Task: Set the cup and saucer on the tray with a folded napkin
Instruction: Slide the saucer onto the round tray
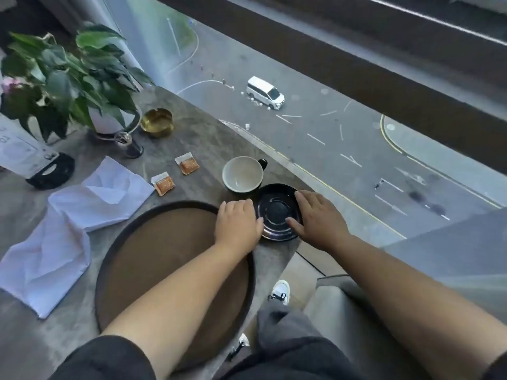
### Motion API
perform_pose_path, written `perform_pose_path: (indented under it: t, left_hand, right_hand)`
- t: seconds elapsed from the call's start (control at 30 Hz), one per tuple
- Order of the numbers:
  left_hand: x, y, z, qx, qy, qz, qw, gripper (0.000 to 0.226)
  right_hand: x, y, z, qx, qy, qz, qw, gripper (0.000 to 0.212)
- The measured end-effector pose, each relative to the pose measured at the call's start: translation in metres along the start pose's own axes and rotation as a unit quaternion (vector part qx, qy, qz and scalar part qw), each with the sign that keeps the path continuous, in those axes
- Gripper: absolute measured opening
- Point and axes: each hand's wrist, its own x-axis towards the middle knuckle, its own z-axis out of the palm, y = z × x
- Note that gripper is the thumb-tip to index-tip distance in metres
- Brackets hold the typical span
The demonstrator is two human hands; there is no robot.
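Now both hands clasp the glossy black round saucer at the grey stone table's near edge — left hand at its nine o'clock rim, right hand at three o'clock, fingers curled over it. At its eleven o'clock sits the empty cream-lined dark cup, just touching. Just beside, at nine o'clock, lies the round brown tray; beyond — the crumpled white napkin.

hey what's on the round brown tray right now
Nothing rests on the tray where it shows; the left forearm crosses above, hiding a strip. The cup, saucer and napkins sit on the table.
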Motion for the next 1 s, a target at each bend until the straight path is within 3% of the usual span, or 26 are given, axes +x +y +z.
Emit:
perform_pose_path:
  t: [0.23,0.47,0.63,1.0]
  left_hand:
    - [0.011,0.0,0.014,-0.015,-0.023,-0.088,0.996,0.034]
    - [0.022,0.0,0.019,-0.021,-0.03,-0.096,0.995,0.03]
    - [0.029,0.004,0.02,-0.045,-0.045,-0.104,0.992,0.028]
    - [0.003,0.005,0.002,-0.144,0.005,-0.068,0.987,0.024]
  right_hand:
    - [0.01,0.009,0.017,0.038,0.001,0.071,0.997,0.065]
    - [0.018,0.007,0.022,0.144,-0.049,0.169,0.974,0.043]
    - [0.025,0.005,0.024,0.233,-0.033,0.227,0.945,0.031]
    - [0.003,0.009,0.007,0.261,0.015,0.217,0.941,0.025]
